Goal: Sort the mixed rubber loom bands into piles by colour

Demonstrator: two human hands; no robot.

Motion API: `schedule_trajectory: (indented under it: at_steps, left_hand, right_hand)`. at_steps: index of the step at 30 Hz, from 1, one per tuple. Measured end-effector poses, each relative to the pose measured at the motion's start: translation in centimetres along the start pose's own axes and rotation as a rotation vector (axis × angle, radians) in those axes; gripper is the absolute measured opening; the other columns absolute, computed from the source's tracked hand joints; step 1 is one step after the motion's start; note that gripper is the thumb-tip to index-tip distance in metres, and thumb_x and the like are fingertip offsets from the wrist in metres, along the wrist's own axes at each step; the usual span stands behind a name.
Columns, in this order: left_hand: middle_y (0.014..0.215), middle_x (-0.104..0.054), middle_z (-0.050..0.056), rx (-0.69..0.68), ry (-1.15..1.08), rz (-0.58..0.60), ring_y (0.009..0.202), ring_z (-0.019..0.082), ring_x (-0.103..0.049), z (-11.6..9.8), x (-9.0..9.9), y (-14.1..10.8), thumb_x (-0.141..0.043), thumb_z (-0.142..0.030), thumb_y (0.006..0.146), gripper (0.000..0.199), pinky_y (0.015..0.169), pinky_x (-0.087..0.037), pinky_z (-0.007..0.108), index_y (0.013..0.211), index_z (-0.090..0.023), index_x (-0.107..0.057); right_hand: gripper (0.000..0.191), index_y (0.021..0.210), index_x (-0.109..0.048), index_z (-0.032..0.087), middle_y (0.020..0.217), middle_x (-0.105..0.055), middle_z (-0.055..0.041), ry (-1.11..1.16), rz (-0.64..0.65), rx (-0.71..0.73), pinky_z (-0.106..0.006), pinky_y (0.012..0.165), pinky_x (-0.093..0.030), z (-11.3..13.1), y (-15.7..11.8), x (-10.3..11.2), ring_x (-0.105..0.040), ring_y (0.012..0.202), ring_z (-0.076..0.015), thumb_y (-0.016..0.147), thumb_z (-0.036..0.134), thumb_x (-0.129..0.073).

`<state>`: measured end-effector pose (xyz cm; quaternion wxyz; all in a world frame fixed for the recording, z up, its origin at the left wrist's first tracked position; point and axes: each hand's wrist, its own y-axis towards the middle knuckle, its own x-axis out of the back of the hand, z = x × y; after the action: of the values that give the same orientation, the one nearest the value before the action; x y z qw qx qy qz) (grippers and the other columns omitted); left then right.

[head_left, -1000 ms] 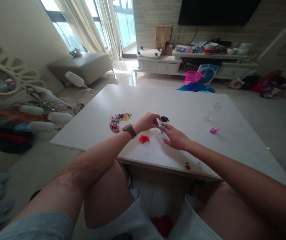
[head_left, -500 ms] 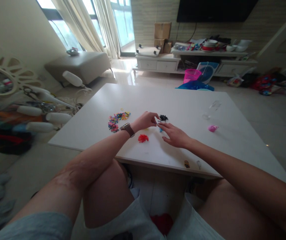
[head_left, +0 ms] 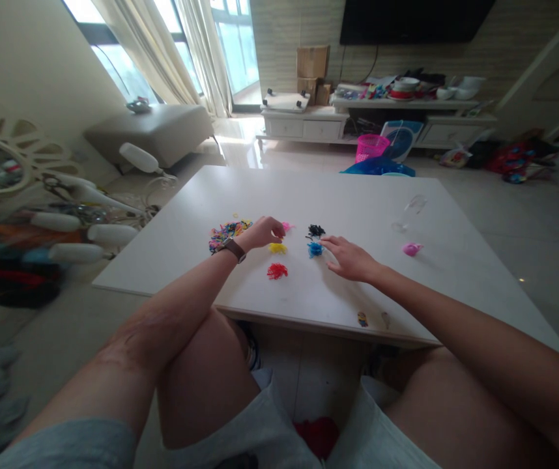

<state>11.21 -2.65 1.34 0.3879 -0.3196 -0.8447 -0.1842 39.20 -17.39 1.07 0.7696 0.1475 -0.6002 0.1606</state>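
Blue bands [head_left: 315, 250] are lying beside spread right hand [head_left: 350, 259]; left hand [head_left: 262, 232] is hovering near yellow bands [head_left: 277, 249], grip unclear.

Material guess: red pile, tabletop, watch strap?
Red pile: likely rubber or silicone; tangled, thin, bendy-looking strands, finish too small to judge. Tabletop: perhaps lacquered or laminated board; smooth, white, with a soft sheen. Watch strap: maybe leather; brown and fairly matte, but grain isn't visible.

The heap [head_left: 221, 236] is multicoloured, the piles [head_left: 277, 271] red, yellow, pink, black and blue, the table [head_left: 358, 202] white.
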Motion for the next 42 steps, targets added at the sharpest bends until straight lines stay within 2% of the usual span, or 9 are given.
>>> schedule_trajectory:
  at_steps: [4,9,13,17,22,30,36,42]
  left_hand:
    - [0.076,-0.077,0.004,-0.004,0.022,0.048,0.069,0.016,-0.068,-0.1,0.2,-0.1,-0.076,-0.011,0.065,0.014,0.071,-0.052,0.026,0.077,-0.017,-0.079]
    - [0.078,-0.077,0.004,0.002,0.023,0.052,0.071,0.017,-0.067,0.5,0.5,-0.1,-0.077,-0.016,0.064,0.015,0.070,-0.050,0.025,0.079,-0.017,-0.080]
    - [0.080,-0.077,0.006,0.081,0.098,0.001,0.073,0.018,-0.067,1.7,0.1,-0.1,-0.068,-0.015,0.070,0.020,0.072,-0.049,0.024,0.084,-0.017,-0.082]
    - [0.086,-0.077,0.009,0.152,0.152,0.021,0.073,0.018,-0.066,3.0,-0.6,0.1,-0.063,-0.015,0.073,0.022,0.072,-0.050,0.024,0.084,-0.017,-0.083]
    - [0.101,-0.076,0.012,0.107,0.186,0.030,0.081,0.018,-0.068,3.4,-0.8,0.3,-0.056,-0.012,0.075,0.033,0.080,-0.052,0.022,0.093,-0.015,-0.084]
    - [0.105,-0.074,0.013,0.065,0.287,0.080,0.089,0.019,-0.068,3.0,-1.0,0.4,-0.052,-0.015,0.082,0.040,0.090,-0.053,0.026,0.109,-0.012,-0.081]
    - [0.107,-0.073,0.014,0.074,0.300,0.085,0.088,0.018,-0.069,3.1,-1.0,0.4,-0.052,-0.017,0.087,0.038,0.088,-0.053,0.025,0.112,-0.012,-0.080]
    - [0.105,-0.074,0.014,0.081,0.274,0.100,0.088,0.019,-0.069,3.3,-0.9,0.4,-0.055,-0.019,0.086,0.036,0.086,-0.054,0.026,0.109,-0.011,-0.080]
  right_hand:
    - [0.063,0.150,-0.048,0.021,0.154,-0.049,-0.0119,-0.014,0.009,-0.010,-0.048,0.115,-0.044,-0.5,-0.1,-0.2,-0.050,0.137,-0.0307,0.088,0.022,-0.061]
    - [0.062,0.149,-0.049,0.021,0.153,-0.050,-0.0121,-0.013,0.025,-0.010,-0.047,0.115,-0.045,-0.5,-0.1,-0.2,-0.050,0.137,-0.0308,0.088,0.022,-0.061]
    - [0.063,0.149,-0.049,0.021,0.152,-0.050,-0.0123,-0.008,0.026,-0.010,-0.048,0.115,-0.045,-0.4,-0.1,-0.2,-0.050,0.137,-0.0311,0.088,0.022,-0.061]
    - [0.063,0.150,-0.049,0.020,0.153,-0.050,-0.0125,-0.020,0.037,-0.014,-0.048,0.114,-0.046,-0.3,-0.1,-0.3,-0.050,0.136,-0.0313,0.088,0.022,-0.061]
    - [0.063,0.150,-0.048,0.019,0.152,-0.051,-0.0131,-0.015,0.039,-0.003,-0.047,0.116,-0.044,-0.3,0.0,-0.4,-0.050,0.137,-0.0308,0.088,0.022,-0.060]
    - [0.063,0.150,-0.048,0.016,0.152,-0.051,-0.0136,-0.055,0.082,-0.032,-0.046,0.116,-0.044,-0.5,-0.1,-0.9,-0.050,0.137,-0.0306,0.088,0.023,-0.061]
    - [0.064,0.151,-0.047,0.020,0.152,-0.050,-0.0132,-0.048,0.103,-0.049,-0.045,0.116,-0.044,-0.4,-0.1,-1.1,-0.051,0.137,-0.0296,0.088,0.023,-0.062]
    - [0.063,0.151,-0.047,0.019,0.152,-0.050,-0.0144,-0.027,0.114,-0.049,-0.046,0.116,-0.044,-0.5,-0.1,-1.4,-0.050,0.138,-0.0300,0.089,0.024,-0.062]
